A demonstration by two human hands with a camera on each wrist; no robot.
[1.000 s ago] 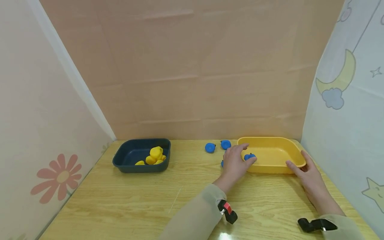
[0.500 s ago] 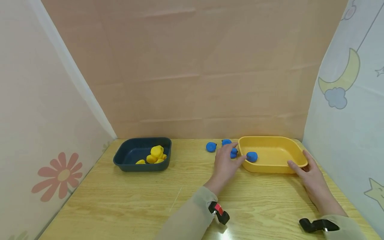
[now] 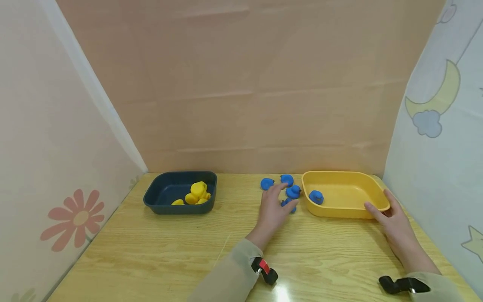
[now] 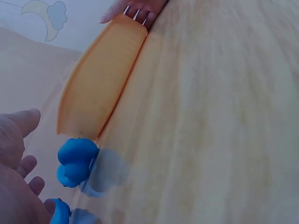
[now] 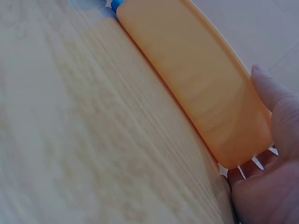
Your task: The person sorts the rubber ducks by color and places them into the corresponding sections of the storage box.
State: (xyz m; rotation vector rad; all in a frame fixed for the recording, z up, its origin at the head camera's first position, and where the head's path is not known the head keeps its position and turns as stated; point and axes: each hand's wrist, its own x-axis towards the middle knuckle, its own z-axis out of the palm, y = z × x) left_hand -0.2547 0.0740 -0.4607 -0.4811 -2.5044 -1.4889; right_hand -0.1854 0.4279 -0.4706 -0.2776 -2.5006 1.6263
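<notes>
My left hand (image 3: pixel 272 209) hovers over the table with thumb and fingers spread and nothing between them. Close by its fingers is a small blue rubber duck (image 3: pixel 289 205), partly covered by the thumb. More blue ducks (image 3: pixel 293 192) lie just beyond, towards the back wall. One blue duck (image 3: pixel 316 197) sits inside the yellow tray (image 3: pixel 341 213), at its left end. With the thumb at the rim and the fingers round the outer wall, my right hand (image 3: pixel 394 230) grips the tray's right end. In the left wrist view a blue duck (image 4: pixel 77 158) stands between the hand and the tray.
On the left of the wooden table (image 3: pixel 158 256) stands a dark blue tray (image 3: pixel 180 209) with several yellow rubber ducks (image 3: pixel 198 191). A brown paper wall (image 3: pixel 241 105) closes the back, and patterned white walls rise at both sides.
My left hand has let go of a blue duck in the yellow tray and drawn back left over the loose ducks. The right hand keeps its grip on the tray.
</notes>
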